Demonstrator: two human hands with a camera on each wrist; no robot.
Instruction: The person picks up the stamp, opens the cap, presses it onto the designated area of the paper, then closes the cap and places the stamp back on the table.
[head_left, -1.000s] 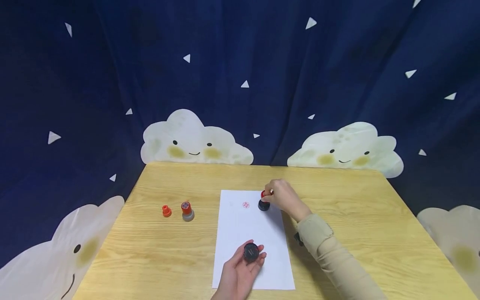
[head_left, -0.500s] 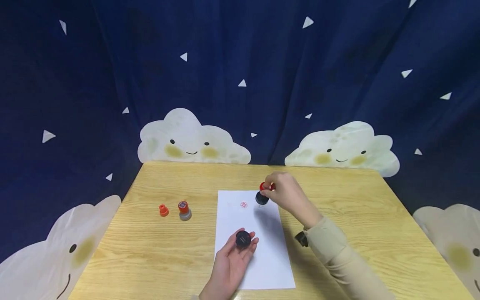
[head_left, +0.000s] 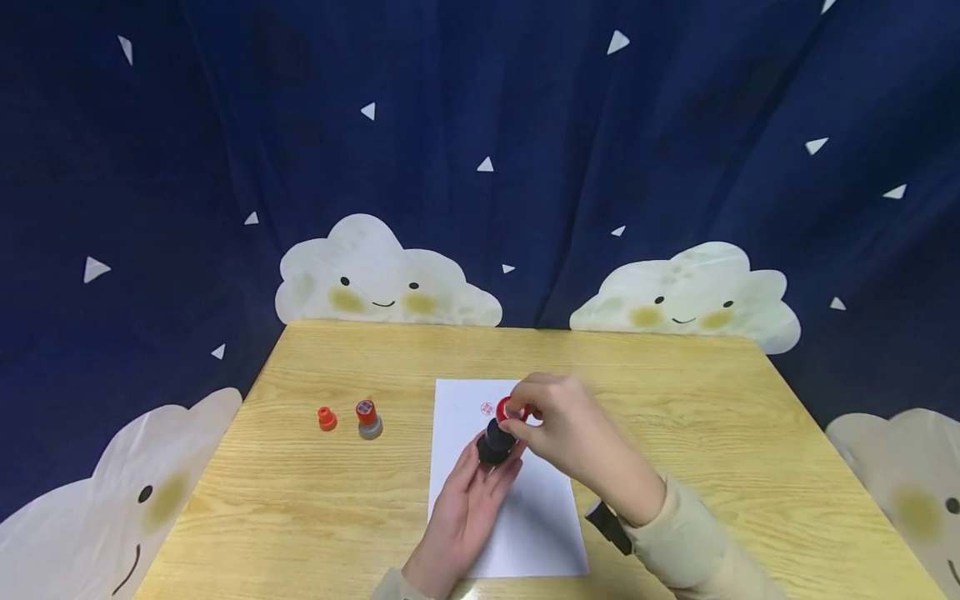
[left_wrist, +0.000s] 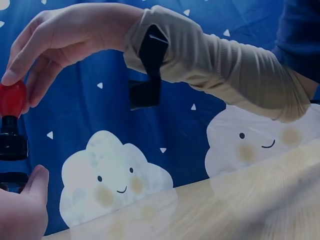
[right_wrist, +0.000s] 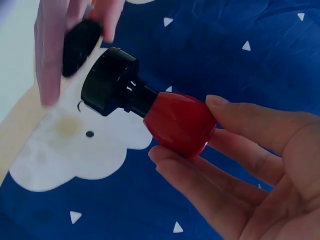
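My right hand pinches a stamp by its red, bulb-shaped handle, thumb and fingertips at its rounded end. The stamp's round black base points toward the left hand. Palm up over the paper, my left hand holds a round black cap between thumb and fingers. In the left wrist view a narrow gap separates the black base above from the cap below. A white sheet of paper lies beneath both hands, bearing a small round red print near its top.
Left of the paper, a red cylinder with a patterned top stands on a grey round base. Beside it is a small orange-red stepped piece. A blue curtain with clouds hangs behind the wooden table.
My right hand has lifted the stamp off the paper's upper right and brought it down and left to my left hand. The left hand has risen slightly with the cap.
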